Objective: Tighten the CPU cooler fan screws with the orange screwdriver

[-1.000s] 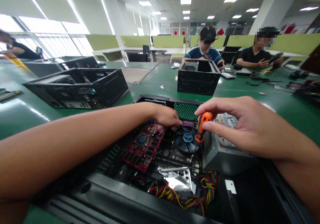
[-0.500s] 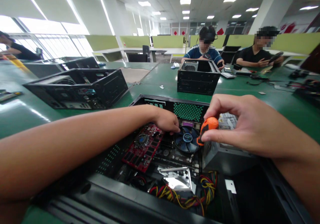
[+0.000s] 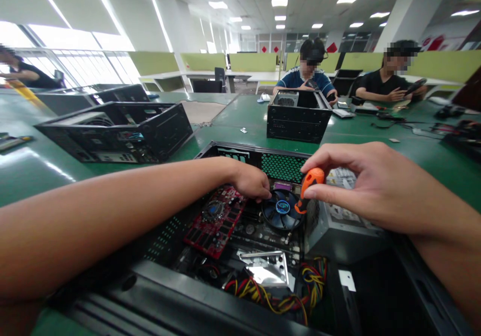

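An open black computer case (image 3: 169, 286) lies in front of me. Pinched between the thumb and fingers of my right hand (image 3: 368, 186) is the orange-and-black handle of a screwdriver (image 3: 312, 180), tilted over the right edge of a round cooling fan (image 3: 282, 207). The screwdriver's tip is hidden. My left hand (image 3: 252, 182) reaches in with its fingers curled closed at the fan's left edge; what they hold, if anything, cannot be seen. Below that hand is a red graphics card (image 3: 216, 221). The metal power supply (image 3: 347, 236) sits under my right hand.
Bundled coloured cables (image 3: 278, 298) and a shiny metal bracket (image 3: 266, 268) lie inside the case. Other computer cases stand on the green table, one at left (image 3: 116, 133) and one ahead (image 3: 296, 120). Two people sit across the table; another is at far left.
The screwdriver handle has shifted slightly and stands more upright, and the fingers of my right hand have moved a little around it. My left hand stays at the fan's edge.
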{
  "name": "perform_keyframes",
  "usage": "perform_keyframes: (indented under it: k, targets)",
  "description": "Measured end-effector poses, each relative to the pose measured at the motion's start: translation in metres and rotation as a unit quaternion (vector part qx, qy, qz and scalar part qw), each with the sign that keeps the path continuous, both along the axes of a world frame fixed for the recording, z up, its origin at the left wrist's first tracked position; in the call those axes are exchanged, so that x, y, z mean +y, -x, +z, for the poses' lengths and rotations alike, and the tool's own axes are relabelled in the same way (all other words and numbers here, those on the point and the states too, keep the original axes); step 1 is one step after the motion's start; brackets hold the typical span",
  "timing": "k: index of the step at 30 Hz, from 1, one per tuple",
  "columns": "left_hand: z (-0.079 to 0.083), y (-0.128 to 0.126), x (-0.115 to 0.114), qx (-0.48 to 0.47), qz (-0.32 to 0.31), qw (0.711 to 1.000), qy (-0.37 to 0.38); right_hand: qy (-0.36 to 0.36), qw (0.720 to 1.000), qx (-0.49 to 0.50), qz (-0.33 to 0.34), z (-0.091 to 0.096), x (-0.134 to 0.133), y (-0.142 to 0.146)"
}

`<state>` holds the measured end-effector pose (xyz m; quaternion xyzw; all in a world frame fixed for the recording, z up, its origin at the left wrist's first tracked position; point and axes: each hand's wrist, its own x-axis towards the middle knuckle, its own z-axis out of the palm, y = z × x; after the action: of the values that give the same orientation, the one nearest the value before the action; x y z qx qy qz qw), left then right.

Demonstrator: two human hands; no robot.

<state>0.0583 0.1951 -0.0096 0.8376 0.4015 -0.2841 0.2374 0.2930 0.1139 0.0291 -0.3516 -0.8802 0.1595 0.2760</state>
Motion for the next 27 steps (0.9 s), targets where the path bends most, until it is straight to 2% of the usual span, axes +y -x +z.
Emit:
perform_keyframes:
  k: [2, 7, 11, 14, 22, 27]
  targets:
    - [0.001, -0.001, 0.000, 0.001, -0.001, 1.000, -0.001, -0.004, 1.000, -0.002, -0.025, -0.001, 0.001, 0.001]
    - [0.001, -0.001, 0.000, -0.003, 0.001, 1.000, 0.002, -0.004, 1.000, 0.010, 0.021, -0.002, 0.001, 0.001]
    - [0.000, 0.000, 0.000, -0.003, -0.010, 1.000, -0.015, -0.058, 0.992, 0.081, -0.083, -0.005, 0.007, -0.002]
    - [0.000, 0.000, 0.000, -0.001, -0.018, 1.000, -0.021, -0.089, 0.984, 0.066, -0.137, -0.008, 0.013, -0.005]
    - [-0.001, 0.000, 0.000, 0.000, 0.007, 1.000, -0.008, -0.080, 0.990, 0.015, -0.116, -0.011, 0.015, -0.001]
    - [-0.001, 0.002, 0.001, -0.001, -0.006, 1.000, -0.003, -0.072, 0.992, -0.004, -0.106, -0.010, 0.014, -0.001]
